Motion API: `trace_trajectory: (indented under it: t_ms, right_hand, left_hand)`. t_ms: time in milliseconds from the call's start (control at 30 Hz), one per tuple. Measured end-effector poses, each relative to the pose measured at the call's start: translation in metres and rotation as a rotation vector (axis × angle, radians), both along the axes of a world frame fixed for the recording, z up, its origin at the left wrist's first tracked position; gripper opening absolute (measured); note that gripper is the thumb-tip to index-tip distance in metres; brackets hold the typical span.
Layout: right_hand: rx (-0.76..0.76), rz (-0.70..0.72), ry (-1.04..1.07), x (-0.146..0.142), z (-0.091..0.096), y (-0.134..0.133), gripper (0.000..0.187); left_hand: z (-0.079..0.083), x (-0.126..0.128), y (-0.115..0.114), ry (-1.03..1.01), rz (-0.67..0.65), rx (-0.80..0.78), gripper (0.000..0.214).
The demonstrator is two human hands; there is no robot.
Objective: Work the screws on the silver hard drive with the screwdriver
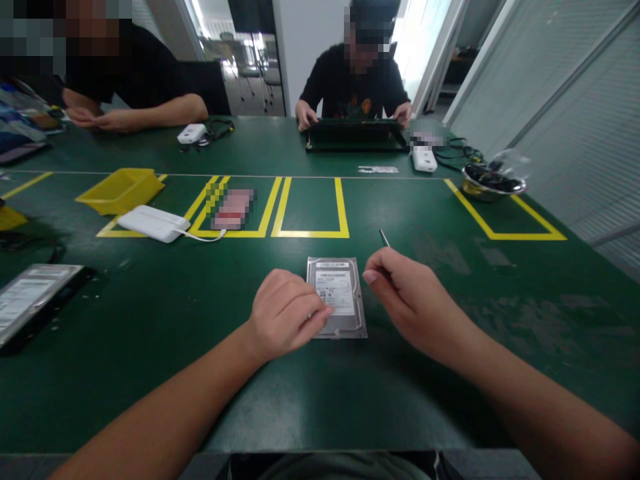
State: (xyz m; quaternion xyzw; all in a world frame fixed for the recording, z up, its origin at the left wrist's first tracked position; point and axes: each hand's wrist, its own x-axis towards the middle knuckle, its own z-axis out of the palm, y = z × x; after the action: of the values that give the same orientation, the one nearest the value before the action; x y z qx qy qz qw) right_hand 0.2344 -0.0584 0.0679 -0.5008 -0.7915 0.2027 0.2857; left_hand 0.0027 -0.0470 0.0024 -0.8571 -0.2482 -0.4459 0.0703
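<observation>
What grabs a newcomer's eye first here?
The silver hard drive lies flat at the centre of the green table. The left hand is curled on its left edge, and the right hand pinches a thin tool just to its right. Next come the yellow taped boxes behind the drive and the yellow bin further left.

No legible text anywhere. White label on hard drive (336, 297) near front edge of table (150, 347): printed lines and code blocks, too small to read. White label on second drive (30, 300) at left edge: likewise unreadable. Small white strip (378, 169) toward far edge: print illegible.
</observation>
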Motion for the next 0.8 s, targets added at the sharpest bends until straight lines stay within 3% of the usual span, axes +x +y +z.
trace_trajectory:
  t_ms: [267, 600, 800]
  right_hand:
    - [-0.197, 0.249, 0.241, -0.029, -0.021, -0.012, 0.014]
    - [-0.293, 0.278, 0.421, -0.028, -0.03, -0.018, 0.014]
    - [-0.446, 0.27, 0.614, -0.028, -0.034, -0.02, 0.011]
  left_hand:
    - [0.0, 0.001, -0.005, 0.001, -0.027, 0.023, 0.026]
    - [0.004, 0.003, -0.009, 0.006, -0.033, 0.033, 0.02]
    - [0.014, 0.002, -0.013, 0.013, -0.014, 0.038, 0.021]
